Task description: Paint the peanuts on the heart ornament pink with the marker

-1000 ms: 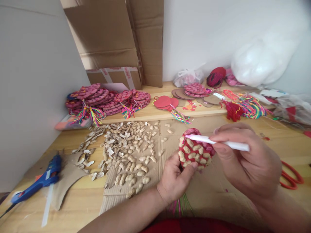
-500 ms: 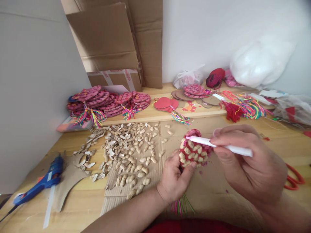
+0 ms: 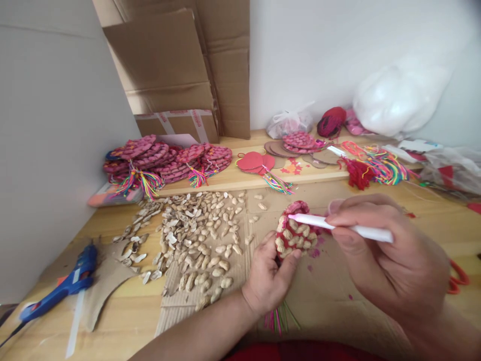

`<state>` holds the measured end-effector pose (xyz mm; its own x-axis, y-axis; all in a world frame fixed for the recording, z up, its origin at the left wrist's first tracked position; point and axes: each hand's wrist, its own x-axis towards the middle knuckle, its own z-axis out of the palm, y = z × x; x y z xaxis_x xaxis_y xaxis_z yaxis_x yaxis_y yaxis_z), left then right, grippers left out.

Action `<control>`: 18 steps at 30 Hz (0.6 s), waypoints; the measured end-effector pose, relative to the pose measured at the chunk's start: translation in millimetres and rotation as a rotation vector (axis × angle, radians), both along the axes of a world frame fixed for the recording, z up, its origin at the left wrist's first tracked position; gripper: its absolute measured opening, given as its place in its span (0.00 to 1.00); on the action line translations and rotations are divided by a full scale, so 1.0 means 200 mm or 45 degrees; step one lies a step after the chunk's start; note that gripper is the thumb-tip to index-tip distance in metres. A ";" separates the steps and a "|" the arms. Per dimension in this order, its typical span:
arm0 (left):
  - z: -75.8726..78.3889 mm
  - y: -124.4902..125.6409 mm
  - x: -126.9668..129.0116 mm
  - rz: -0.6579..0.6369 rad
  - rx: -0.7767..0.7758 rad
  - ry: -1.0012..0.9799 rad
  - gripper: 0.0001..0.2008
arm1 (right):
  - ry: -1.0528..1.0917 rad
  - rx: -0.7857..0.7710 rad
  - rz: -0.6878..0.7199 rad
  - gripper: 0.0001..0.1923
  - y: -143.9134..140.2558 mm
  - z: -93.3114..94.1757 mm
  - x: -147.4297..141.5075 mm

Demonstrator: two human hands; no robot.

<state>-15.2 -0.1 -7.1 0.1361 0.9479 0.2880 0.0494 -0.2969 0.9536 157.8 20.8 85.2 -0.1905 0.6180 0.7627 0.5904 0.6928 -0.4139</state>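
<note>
The wooden table point(image 3: 124, 321) fills the lower frame, with flattened cardboard boxes point(image 3: 176, 65) leaning against the wall at upper centre. Left of centre lies a wide scatter of peanut shells point(image 3: 195, 235); behind it, at middle left, sit stacks of finished pink discs point(image 3: 165, 158) with coloured tassels. A blue glue gun point(image 3: 60, 291) rests at lower left.

Right of centre, the left hand point(image 3: 268, 281) pinches the lower edge of a red disc point(image 3: 295, 233), tilted up off the table and partly covered with peanut shells. The right hand point(image 3: 391, 255) is closed around a white stick point(image 3: 338, 226), its tip lying over the disc's upper left edge.

To work well here, the left thumb and fingers should probably stay on the rim, clear of the shells, so nothing glued is shifted. The stick wants a light, steady touch, pressing one shell at a time, with the disc turned by the left hand rather than the right wrist reaching round.
</note>
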 end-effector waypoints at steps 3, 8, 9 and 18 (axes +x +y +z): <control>0.02 0.00 0.00 0.009 0.016 0.024 0.12 | 0.093 -0.013 -0.007 0.10 0.00 0.00 0.00; 0.00 0.00 -0.01 0.019 -0.007 0.044 0.13 | 0.107 -0.073 0.022 0.09 0.00 0.01 0.00; 0.00 0.00 -0.01 0.020 -0.013 0.044 0.13 | 0.099 -0.069 0.006 0.08 0.00 0.01 0.00; 0.01 0.01 -0.01 -0.022 0.022 0.027 0.11 | 0.152 -0.075 -0.004 0.07 -0.01 0.02 0.00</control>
